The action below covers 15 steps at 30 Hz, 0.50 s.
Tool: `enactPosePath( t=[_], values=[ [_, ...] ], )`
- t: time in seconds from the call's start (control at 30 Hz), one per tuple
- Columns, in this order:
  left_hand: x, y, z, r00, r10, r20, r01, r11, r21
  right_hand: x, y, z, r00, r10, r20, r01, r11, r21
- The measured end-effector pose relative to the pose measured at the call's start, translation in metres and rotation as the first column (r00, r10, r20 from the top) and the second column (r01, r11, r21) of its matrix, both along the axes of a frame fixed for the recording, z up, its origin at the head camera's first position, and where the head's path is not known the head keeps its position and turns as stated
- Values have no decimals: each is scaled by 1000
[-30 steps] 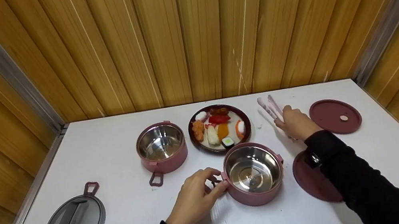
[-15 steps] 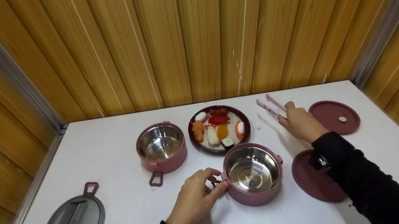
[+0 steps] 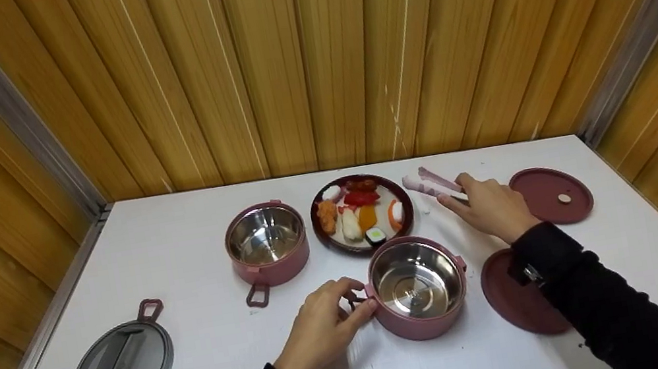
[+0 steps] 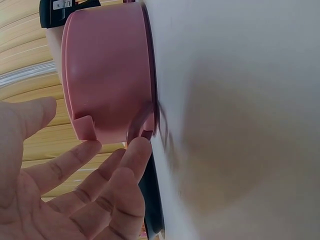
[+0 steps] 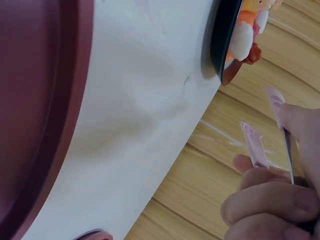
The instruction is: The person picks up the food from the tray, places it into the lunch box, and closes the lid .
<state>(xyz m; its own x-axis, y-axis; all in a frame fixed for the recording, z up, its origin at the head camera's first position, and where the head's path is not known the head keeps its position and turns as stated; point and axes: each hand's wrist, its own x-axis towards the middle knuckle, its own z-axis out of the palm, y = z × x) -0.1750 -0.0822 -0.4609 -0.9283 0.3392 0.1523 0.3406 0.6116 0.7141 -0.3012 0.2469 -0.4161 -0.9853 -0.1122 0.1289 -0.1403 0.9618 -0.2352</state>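
Observation:
In the head view my right hand [image 3: 493, 207] grips pink-tipped tongs [image 3: 426, 185] above the table, right of the food plate. The two arms of the tongs [image 5: 255, 145] stand apart with nothing between them in the right wrist view. My left hand [image 3: 323, 329] reaches the left side of a pink pot [image 3: 425, 325] with a bare steel inside. Its relaxed fingers [image 4: 135, 155] touch the pot around its side lug and dark loop handle [image 4: 140, 120]. A round dark-rimmed plate [image 3: 318, 233] behind the pot carries several toy-like food pieces, a sushi roll [image 3: 375, 235] among them.
A second pink pot [image 3: 277, 272] with a steel inside stands left of the plate. Far left lies a grey lid [image 3: 154, 360] with a raised grip and two loops. Two dark red round lids [image 3: 545, 178] [image 3: 514, 294] lie at the right, one partly under my right forearm.
My right hand first shifted slightly right, then moved left with the tongs, whose tips swung left toward the plate. The left hand and the pots stayed in place.

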Motion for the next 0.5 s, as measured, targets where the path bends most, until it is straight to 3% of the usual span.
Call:
enactPosePath(
  t=[0.27, 0.5],
  values=[
    [0, 0, -1, 1000, 3, 7, -3, 1000, 7, 8, -18, 6, 997, 66, -28, -64, 996, 69],
    [0, 0, -1, 1000, 12, 14, -12, 1000, -6, 12, -30, 11, 996, 89, -5, -88, 994, 61]
  ],
)
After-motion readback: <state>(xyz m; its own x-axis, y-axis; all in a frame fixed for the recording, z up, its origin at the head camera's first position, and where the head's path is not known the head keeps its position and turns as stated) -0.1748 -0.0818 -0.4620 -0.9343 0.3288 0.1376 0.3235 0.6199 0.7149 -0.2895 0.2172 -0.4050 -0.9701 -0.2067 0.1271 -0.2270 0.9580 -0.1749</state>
